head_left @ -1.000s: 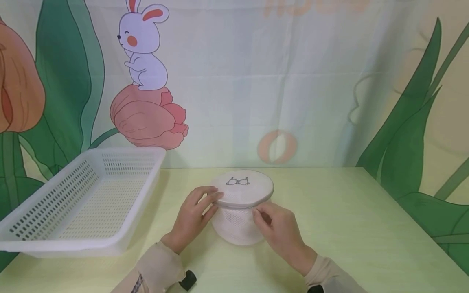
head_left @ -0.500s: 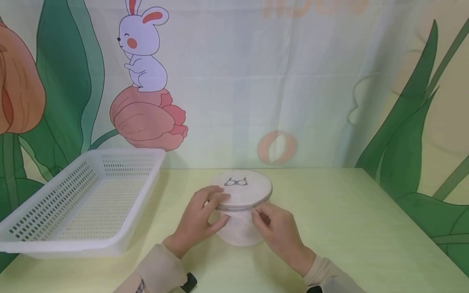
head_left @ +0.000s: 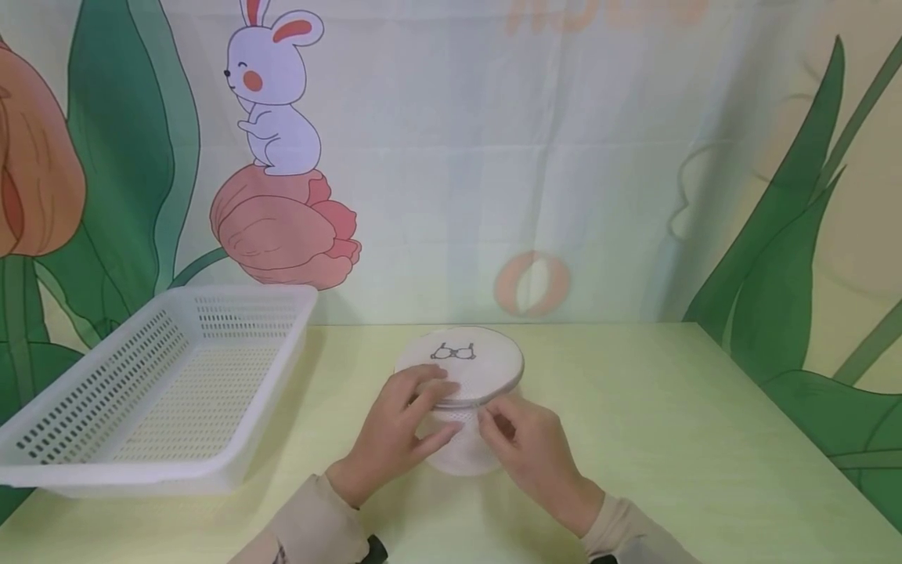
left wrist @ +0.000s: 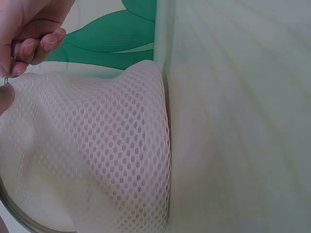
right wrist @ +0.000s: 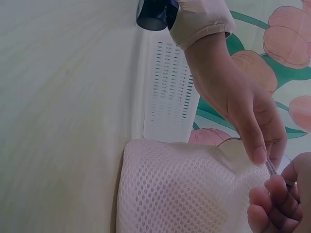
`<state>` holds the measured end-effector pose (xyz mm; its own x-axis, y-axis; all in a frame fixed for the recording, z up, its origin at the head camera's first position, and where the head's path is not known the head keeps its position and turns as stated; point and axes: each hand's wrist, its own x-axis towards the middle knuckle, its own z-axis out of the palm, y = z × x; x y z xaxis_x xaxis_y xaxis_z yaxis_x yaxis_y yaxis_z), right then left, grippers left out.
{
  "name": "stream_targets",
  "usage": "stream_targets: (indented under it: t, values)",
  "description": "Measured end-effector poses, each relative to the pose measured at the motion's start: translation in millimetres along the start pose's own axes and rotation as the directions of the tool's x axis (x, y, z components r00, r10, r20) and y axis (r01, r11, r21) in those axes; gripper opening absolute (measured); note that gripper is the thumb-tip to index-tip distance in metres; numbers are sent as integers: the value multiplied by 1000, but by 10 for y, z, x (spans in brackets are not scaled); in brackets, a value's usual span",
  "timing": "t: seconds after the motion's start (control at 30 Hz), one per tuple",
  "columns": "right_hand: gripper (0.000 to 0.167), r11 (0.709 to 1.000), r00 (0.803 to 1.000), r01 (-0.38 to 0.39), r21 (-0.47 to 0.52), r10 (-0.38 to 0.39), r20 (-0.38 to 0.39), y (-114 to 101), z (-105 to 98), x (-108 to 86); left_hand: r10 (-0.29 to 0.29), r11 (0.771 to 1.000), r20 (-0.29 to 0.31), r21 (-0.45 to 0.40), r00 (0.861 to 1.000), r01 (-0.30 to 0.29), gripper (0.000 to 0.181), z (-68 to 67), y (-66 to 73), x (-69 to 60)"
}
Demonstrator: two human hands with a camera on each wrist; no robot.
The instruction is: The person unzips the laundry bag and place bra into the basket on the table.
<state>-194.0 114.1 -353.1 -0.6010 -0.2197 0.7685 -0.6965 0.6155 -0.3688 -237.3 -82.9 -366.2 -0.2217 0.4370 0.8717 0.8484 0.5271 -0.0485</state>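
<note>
A mesh bag (head_left: 461, 456) is standing on the table (head_left: 676, 439), right of a basket (head_left: 141, 471). The left hand (head_left: 400, 429) is gripping the bag's upper edge, fingers resting on the lid (head_left: 489, 356), thumb lying below; the right hand (head_left: 537, 446) is pinching the zip pull (left wrist: 7, 80) in front.

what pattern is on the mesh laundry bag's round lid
The whitish lid bears a dark outline drawing of a bra, best seen in the head view.
</note>
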Motion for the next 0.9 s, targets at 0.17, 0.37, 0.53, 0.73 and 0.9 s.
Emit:
stream_targets:
  t: [0.17, 0.37, 0.53, 0.73, 0.9]
  values:
    - [14, 1000, 1000, 11, 6, -11, 24, -24, 11, -15, 5, 1000, -9, -2, 1000, -5, 41, 13, 23, 5]
    - [15, 1000, 999, 21, 15, -22, 41, -34, 22, -30, -32, 999, 27, -2, 999, 32, 33, 13, 45, -9]
    - [14, 998, 997, 52, 24, -53, 48, -41, 25, -35, -35, 999, 26, 18, 999, 34, 32, 9, 51, -16]
    - [16, 997, 996, 73, 32, -74, 46, -41, 26, -36, 3, 1000, -8, 22, 1000, -2, 28, 11, 43, -11]
    - [14, 997, 997, 75, 17, -76, 35, -29, 37, -40, 1, 1000, -4, 14, 1000, -1, 19, 5, 33, -23]
